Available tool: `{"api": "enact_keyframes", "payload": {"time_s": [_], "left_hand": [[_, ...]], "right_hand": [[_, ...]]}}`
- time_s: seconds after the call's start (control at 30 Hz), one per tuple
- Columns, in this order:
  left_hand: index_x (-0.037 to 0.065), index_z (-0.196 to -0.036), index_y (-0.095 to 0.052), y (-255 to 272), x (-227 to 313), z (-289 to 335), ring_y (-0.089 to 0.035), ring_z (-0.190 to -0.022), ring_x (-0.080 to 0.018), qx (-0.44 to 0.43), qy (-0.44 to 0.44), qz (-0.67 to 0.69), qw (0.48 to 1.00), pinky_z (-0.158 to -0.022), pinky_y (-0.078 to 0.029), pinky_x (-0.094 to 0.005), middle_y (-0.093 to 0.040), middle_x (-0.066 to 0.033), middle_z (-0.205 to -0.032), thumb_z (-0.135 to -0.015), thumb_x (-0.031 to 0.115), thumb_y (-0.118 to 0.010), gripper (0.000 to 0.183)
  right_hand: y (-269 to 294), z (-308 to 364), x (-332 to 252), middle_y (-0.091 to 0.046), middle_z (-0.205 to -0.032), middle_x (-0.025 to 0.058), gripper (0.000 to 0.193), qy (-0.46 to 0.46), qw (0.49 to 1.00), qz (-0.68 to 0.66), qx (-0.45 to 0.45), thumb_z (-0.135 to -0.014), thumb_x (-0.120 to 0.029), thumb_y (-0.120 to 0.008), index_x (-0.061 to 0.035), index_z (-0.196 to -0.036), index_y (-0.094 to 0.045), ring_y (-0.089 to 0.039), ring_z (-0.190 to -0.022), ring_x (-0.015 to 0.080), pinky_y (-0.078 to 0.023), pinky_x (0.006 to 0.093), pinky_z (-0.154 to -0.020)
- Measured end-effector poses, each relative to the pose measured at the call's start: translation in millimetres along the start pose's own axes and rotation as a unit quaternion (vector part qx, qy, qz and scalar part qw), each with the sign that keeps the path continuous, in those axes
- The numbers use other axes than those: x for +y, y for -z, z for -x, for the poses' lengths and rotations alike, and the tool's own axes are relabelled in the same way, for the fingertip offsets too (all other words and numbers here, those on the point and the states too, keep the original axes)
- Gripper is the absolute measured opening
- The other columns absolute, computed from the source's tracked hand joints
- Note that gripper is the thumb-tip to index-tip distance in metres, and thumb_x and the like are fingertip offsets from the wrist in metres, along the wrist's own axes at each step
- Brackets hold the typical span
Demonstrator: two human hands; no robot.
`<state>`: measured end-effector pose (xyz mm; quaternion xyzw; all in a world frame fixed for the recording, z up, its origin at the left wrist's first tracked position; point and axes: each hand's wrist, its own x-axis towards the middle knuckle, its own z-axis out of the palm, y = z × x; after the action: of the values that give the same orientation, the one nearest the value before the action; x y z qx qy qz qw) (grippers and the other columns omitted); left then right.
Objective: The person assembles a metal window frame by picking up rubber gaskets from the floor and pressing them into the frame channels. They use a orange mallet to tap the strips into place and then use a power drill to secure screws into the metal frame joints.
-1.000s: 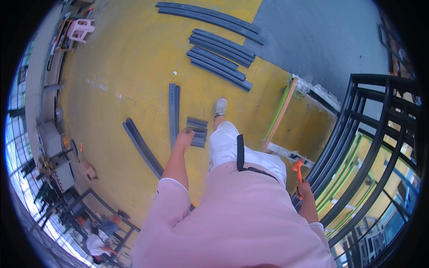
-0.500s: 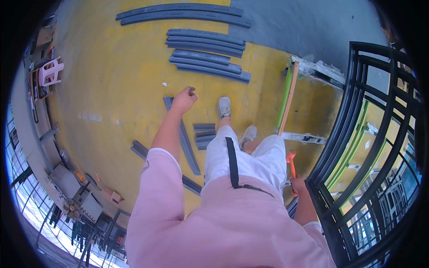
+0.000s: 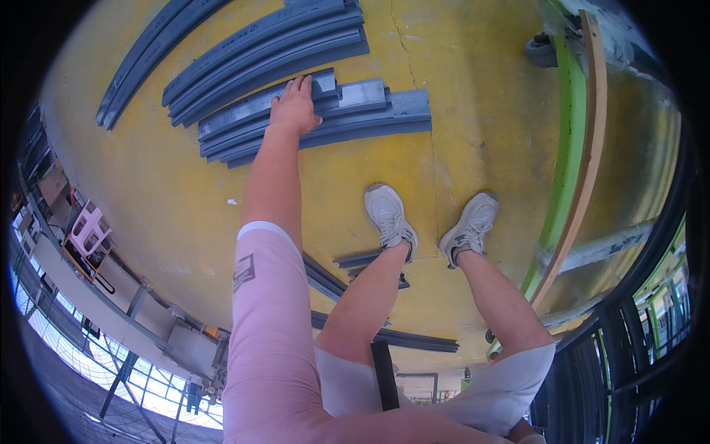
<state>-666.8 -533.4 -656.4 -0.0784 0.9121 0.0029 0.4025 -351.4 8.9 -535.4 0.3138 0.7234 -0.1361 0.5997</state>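
Note:
My left hand [image 3: 296, 108] reaches down over a group of long grey channel-shaped profile strips [image 3: 407, 112] on the floor. Its fingers are stretched across the far strip, the thumb spread to the right; whether it touches the strip I cannot tell. Beyond it lies another stack of grey strips [image 3: 259, 53], and farther left a pair of longer ones [image 3: 151, 55]. My right hand is out of sight; only a small patch of that arm's skin shows at the lower edge. A small orange spot shows beside my right knee, too little to name.
My shoes [image 3: 388, 211] stand on the yellow floor just nearer than the strips. More dark strips [image 3: 399, 338] lie behind my legs. To the right run a green bar [image 3: 568, 140] and a wooden batten [image 3: 592, 111], with black frames beyond. A pink stool [image 3: 89, 228] stands at left.
I have stepped forward and bent toward the strips. My left hand has moved from mid-air onto or just over the nearer group. My right hand, earlier holding an orange hammer, has gone from view.

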Motion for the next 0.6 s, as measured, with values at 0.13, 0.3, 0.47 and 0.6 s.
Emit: {"api": "enact_keyframes", "payload": {"time_s": [0.13,0.3,0.47,0.6], "left_hand": [[0.013,-0.153,-0.038,-7,10,-14,-0.039,-0.142,-0.0313,-0.007,-0.013,-0.032,0.999,-0.115,-0.036,-0.0521,-0.041,-0.0114,-0.153,-0.07,0.025,-0.091,0.099],[0.009,-0.139,-0.048,-15,-10,-14,-0.044,-0.136,-0.035,0.017,-0.042,-0.026,0.999,-0.113,-0.038,-0.047,-0.047,-0.0139,-0.143,-0.066,0.021,-0.092,0.086],[0.007,-0.128,-0.051,13,12,12,-0.052,-0.128,-0.0328,0.061,-0.062,-0.059,0.994,-0.109,-0.04,-0.0462,-0.054,-0.0131,-0.131,-0.067,0.016,-0.089,0.072],[0.007,-0.132,-0.051,46,33,87,-0.054,-0.125,-0.031,0.069,-0.124,-0.124,0.982,-0.102,-0.041,-0.0491,-0.055,-0.0125,-0.13,-0.067,0.02,-0.086,0.075]], "right_hand": [[-19,-67,-85,-0.066,-0.122,0.022,0.041,0.015,0.998,-0.065,0.003,-0.095,-0.025,-0.053,-0.0064,-0.131,-0.059,-0.064,-0.114,0.0368,-0.05,0.0449,-0.097],[-26,-97,-137,-0.065,-0.125,0.0224,0.043,0.037,0.993,-0.115,-0.002,-0.096,-0.028,-0.051,-0.0066,-0.132,-0.059,-0.061,-0.119,0.0365,-0.048,0.0451,-0.1],[-10,-95,-153,-0.063,-0.129,0.0228,0.045,0.063,0.98,-0.187,-0.006,-0.097,-0.032,-0.05,-0.0068,-0.134,-0.059,-0.059,-0.123,0.0362,-0.046,0.0452,-0.103],[-18,-27,-27,-0.062,-0.131,0.0231,0.047,0.029,0.963,-0.269,-0.008,-0.098,-0.034,-0.049,-0.007,-0.135,-0.058,-0.057,-0.127,0.036,-0.044,0.0454,-0.106]]}}
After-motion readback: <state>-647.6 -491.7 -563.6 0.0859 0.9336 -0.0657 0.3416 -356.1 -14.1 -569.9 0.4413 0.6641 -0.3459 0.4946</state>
